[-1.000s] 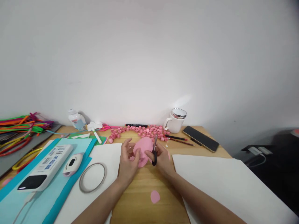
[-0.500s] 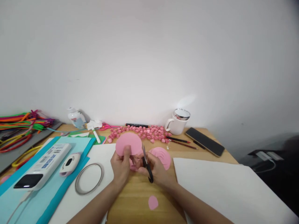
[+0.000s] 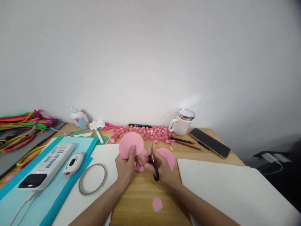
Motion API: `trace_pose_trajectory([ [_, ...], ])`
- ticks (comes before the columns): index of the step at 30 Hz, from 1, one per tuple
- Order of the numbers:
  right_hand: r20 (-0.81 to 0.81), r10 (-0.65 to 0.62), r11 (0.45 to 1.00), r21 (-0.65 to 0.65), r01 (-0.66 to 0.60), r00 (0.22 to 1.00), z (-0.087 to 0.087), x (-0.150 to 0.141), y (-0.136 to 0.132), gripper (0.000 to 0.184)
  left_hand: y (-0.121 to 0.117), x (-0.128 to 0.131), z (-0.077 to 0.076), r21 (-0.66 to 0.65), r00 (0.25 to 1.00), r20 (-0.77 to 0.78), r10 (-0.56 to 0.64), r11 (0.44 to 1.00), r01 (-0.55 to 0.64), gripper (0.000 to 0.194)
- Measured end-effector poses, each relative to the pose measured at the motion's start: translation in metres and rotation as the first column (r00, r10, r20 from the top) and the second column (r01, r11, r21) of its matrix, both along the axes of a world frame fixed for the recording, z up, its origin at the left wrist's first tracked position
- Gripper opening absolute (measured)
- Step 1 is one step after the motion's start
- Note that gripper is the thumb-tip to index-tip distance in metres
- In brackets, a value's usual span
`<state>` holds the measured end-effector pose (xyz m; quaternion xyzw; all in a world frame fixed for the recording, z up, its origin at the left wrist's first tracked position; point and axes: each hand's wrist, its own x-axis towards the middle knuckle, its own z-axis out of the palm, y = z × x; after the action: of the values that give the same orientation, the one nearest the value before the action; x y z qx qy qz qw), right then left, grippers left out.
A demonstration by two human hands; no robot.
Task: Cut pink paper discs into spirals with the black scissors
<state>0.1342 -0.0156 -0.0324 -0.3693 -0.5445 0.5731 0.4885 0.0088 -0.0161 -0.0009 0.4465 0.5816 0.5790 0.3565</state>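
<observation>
My left hand pinches a pink paper circle by its lower edge, thumb in front. Another piece of pink paper hangs below the circle between my hands; how it is held I cannot tell. In my right hand are black-handled scissors, their blades pointing up and slightly parted, just right of the circle. Behind that hand, a pink disc with curved cuts lies on the table. A small pink paper piece rests on the wood nearer to me.
Many small pink rolled pieces lie along the wall, beside a white mug, pencils and a phone. White sheets flank the wood. On the left are a tape ring, a white device and pipe cleaners.
The scissors have come away from the circle's edge, a little to the right. The whole view has shifted slightly; the circle stays in my left hand.
</observation>
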Motion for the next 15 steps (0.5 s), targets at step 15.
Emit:
trace_pose_trajectory([
  [15, 0.02, -0.091, 0.995, -0.032, 0.092, 0.996, -0.0029, 0.0057, 0.005, 0.028, -0.0001, 0.0011, -0.0037, -0.005, 0.994, 0.025, -0.103, 0.995, 0.103, 0.041],
])
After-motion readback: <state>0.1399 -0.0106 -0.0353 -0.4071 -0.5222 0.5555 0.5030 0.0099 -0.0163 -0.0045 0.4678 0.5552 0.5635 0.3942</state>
